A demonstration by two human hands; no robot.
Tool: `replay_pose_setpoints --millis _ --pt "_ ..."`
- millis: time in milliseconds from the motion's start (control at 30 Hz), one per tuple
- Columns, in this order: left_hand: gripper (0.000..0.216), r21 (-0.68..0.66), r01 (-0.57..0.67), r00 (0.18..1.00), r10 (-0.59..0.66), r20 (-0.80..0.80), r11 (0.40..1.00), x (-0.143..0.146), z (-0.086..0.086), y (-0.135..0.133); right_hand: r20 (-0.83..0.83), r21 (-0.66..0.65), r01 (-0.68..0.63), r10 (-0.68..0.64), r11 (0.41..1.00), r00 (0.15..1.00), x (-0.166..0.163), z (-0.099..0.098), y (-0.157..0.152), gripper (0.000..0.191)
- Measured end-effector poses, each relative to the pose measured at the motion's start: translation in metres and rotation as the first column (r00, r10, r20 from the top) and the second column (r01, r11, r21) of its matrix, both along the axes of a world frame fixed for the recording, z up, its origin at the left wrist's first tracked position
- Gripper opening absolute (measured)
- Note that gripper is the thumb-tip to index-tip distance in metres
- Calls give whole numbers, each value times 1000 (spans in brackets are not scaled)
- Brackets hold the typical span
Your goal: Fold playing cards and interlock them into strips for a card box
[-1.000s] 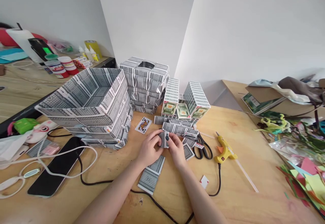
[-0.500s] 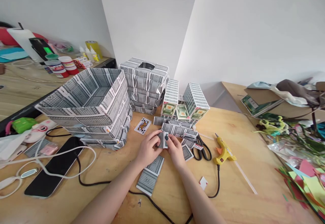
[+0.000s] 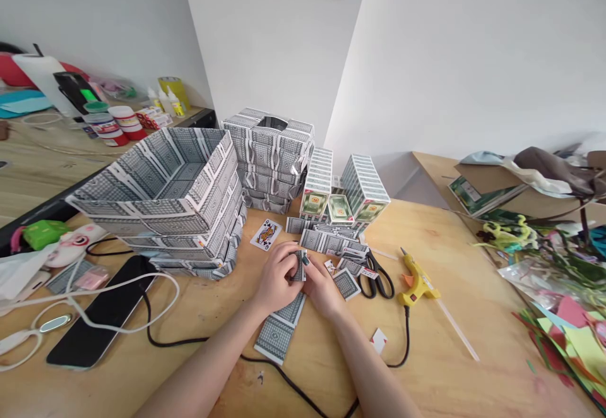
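Observation:
Between my two hands is a grey-patterned playing card [image 3: 298,267], partly covered by the fingers; whether it is one card or several, I cannot tell. My left hand [image 3: 277,278] grips its left side with curled fingers. On its right side, my right hand [image 3: 320,284] pinches the edge with the thumb on top. Below the hands two face-down cards [image 3: 274,339] lie overlapping on the table. Just right of my right hand are another face-down card [image 3: 346,284] and black scissors [image 3: 379,282]. A queen card [image 3: 266,235] lies face up beyond my left hand.
A card-covered open box [image 3: 142,197] stands at left, with a second card-built box [image 3: 269,159] behind. Card packs [image 3: 318,181] are stacked at the back. A yellow glue gun [image 3: 417,282] lies right, its black cord crossing the front. A phone [image 3: 101,310] rests at left.
My right hand has moved slightly left, closer to my left hand, and covers more of the card. A small face-up card piece now shows beside the right hand. The boxes have stayed put.

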State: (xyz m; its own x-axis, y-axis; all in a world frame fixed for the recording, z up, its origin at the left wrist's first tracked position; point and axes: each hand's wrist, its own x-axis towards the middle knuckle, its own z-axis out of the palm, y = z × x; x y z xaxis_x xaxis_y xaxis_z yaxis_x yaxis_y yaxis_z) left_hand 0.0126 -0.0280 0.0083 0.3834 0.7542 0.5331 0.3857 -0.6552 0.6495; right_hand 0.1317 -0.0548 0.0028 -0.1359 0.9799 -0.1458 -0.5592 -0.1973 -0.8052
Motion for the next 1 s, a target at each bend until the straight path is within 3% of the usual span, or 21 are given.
replay_pose_setpoints --millis 233,333,433,600,700,767,833,1000 --pt "18 18 32 999 -31 -14 999 1 -1 -1 -135 -44 -39 33 998 990 -1 14 -2 20" --pt "30 10 51 998 -50 -48 999 2 0 -2 -117 -58 0 -7 998 993 -1 10 -3 24" --pt "35 -7 56 997 -56 -56 998 3 4 -4 -65 -23 87 -88 996 994 0 4 -2 27" --pt "13 -86 -59 996 64 60 995 -1 6 -4 96 108 321 -331 941 939 5 -2 3 36" --pt "8 -267 -85 973 138 187 960 -5 1 2 272 206 407 -452 890 850 7 -4 2 56" --pt "7 -466 28 955 113 273 884 -7 -2 6 380 268 418 -494 868 782 6 -7 1 64" --pt "17 -626 183 926 80 368 758 -7 -4 8 461 325 384 -500 864 733 4 -10 -2 65" --pt "32 -765 454 841 64 537 457 -9 2 14 575 477 248 -513 843 637 3 -12 -7 64"
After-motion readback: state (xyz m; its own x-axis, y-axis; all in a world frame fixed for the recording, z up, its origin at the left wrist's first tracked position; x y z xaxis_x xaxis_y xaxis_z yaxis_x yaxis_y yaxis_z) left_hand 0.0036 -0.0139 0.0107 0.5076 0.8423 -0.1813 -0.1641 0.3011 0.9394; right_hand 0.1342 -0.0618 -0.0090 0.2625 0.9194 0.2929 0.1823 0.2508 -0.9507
